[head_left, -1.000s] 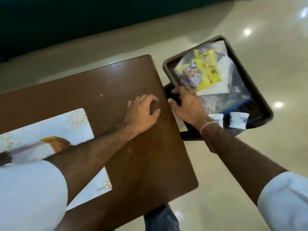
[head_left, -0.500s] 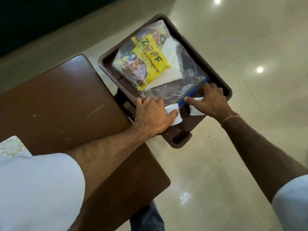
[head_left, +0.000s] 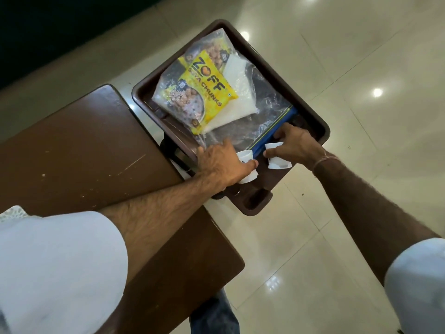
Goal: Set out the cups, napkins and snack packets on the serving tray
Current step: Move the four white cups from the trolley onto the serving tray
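Observation:
A dark brown serving tray [head_left: 310, 109] juts past the right edge of the wooden table [head_left: 79, 150]. Inside it lies a clear zip bag [head_left: 262, 104] holding a yellow snack packet [head_left: 204, 90] and white napkins [head_left: 238, 92]. Two small white cups stand at the tray's near end. My left hand [head_left: 221, 162] is wrapped around the left cup [head_left: 246, 165]. My right hand [head_left: 296, 143] grips the right cup [head_left: 277, 157], beside the bag's blue zip strip.
The tray hangs over a glossy tiled floor [head_left: 361, 189] with light reflections. A white patterned mat [head_left: 12, 210] shows at the table's left edge. A dark wall [head_left: 60, 27] runs along the far side.
The view swung right and closer to the tray. My hands left the table edge and tray rim and closed on the two cups; since half a second ago they have hardly shifted.

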{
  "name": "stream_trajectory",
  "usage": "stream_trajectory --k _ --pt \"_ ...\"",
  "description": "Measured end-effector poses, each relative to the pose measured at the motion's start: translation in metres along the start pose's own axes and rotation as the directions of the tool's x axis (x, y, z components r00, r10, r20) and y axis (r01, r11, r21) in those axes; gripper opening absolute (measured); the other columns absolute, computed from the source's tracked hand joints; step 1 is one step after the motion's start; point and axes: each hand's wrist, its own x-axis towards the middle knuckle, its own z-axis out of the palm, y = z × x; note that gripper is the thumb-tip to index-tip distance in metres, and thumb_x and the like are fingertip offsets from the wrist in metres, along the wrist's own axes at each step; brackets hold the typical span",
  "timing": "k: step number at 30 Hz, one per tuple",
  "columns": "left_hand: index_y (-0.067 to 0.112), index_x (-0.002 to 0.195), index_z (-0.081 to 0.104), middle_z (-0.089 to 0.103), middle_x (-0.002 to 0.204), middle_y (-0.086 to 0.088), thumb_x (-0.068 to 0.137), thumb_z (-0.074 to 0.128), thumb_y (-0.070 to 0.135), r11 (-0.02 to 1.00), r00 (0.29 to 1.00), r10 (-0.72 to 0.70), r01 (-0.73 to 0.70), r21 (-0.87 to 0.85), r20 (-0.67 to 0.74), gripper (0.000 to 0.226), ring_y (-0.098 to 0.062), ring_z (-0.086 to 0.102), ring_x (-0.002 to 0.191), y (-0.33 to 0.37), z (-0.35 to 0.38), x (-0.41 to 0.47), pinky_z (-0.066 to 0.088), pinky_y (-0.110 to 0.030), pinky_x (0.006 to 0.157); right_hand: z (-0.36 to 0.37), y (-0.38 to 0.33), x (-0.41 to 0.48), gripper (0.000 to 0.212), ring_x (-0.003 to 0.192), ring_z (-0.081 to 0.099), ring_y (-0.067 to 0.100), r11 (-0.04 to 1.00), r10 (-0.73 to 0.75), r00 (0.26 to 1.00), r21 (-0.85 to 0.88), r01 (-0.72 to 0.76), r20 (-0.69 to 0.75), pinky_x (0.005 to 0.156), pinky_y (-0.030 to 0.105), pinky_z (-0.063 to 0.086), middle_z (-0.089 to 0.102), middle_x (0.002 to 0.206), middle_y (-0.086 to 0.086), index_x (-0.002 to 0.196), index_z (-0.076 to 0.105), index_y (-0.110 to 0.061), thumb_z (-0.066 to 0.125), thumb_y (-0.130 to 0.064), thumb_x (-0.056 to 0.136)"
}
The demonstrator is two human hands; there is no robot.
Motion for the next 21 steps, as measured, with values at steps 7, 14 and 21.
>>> stream_trajectory --k 7,14,21 --pt "0.017 0.119 0.06 0.059 0.114 -0.005 0.066 0.081 0.058 0.917 0.972 0.092 -0.167 -0.362 -0.215 0.07 -0.025 0.053 0.111 -0.028 -0.012 -0.03 0.042 -0.037 0.092 -0.004 -0.036 -0.03 0.057 0.106 0.057 0.027 0.991 -0.107 0.977 0.059 0.12 -0.186 0.082 0.029 0.043 0.062 0.117 0.013 0.117 0.06 -0.013 0.083 -0.033 0.069" --pt "0.01 0.118 0.058 0.053 0.114 -0.007 0.062 0.091 0.038 0.814 0.93 0.061 -0.256 -0.521 -0.363 0.07 -0.023 0.057 0.105 -0.078 -0.051 -0.066 0.051 -0.043 0.087 -0.008 -0.125 -0.06 0.057 0.11 0.062 0.029 0.936 -0.316 0.903 0.058 0.346 -0.29 0.087 0.029 0.044 0.067 0.121 0.013 0.123 0.062 -0.012 0.083 -0.032 0.074" --pt "0.015 0.118 0.057 0.053 0.114 -0.003 0.062 0.091 0.04 0.834 0.85 -0.133 -0.183 -0.521 -0.51 0.07 -0.018 0.054 0.102 -0.163 -0.079 -0.114 0.052 -0.037 0.083 0.023 -0.23 -0.084 0.06 0.109 0.06 0.029 0.867 -0.469 0.841 0.04 0.497 -0.269 0.085 0.025 0.04 0.064 0.122 0.011 0.123 0.061 -0.013 0.086 -0.033 0.072"
